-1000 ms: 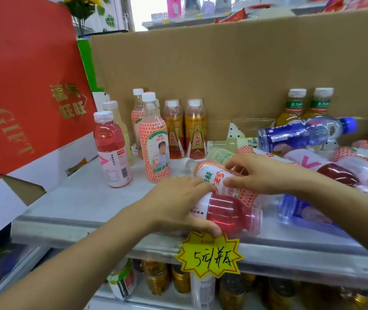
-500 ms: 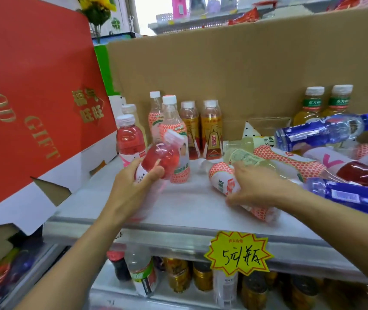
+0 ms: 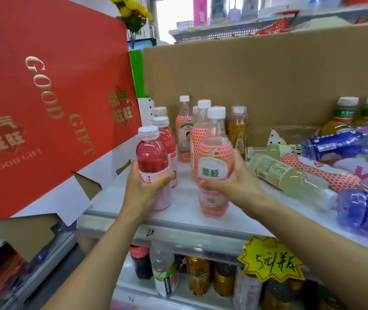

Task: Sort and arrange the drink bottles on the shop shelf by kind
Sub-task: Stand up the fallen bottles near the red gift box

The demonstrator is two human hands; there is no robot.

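Observation:
My left hand (image 3: 144, 189) grips a red-drink bottle (image 3: 151, 153) with a white cap, upright near the shelf's front left. Just behind it stands another red-drink bottle (image 3: 167, 135). My right hand (image 3: 234, 182) holds a bottle with an orange-dotted label (image 3: 214, 157), upright over the white shelf (image 3: 178, 220). Behind stand two more orange-dotted bottles (image 3: 184, 135) and an amber tea bottle (image 3: 238, 128). To the right lie a pale yellow bottle (image 3: 283, 173), an orange-dotted bottle (image 3: 319, 173) and blue water bottles (image 3: 344, 144).
A red gift box (image 3: 44, 104) leans at the left of the shelf. Brown cardboard (image 3: 257, 74) forms the back wall. Two green-labelled tea bottles (image 3: 344, 117) stand at the back right. A yellow price tag (image 3: 270, 260) hangs on the shelf edge; cans and bottles fill the shelf below.
Both bottles went from lying or tilted to upright. My left hand set the red one up before the other red bottle; my right hand lifted the orange-dotted bottle off the shelf.

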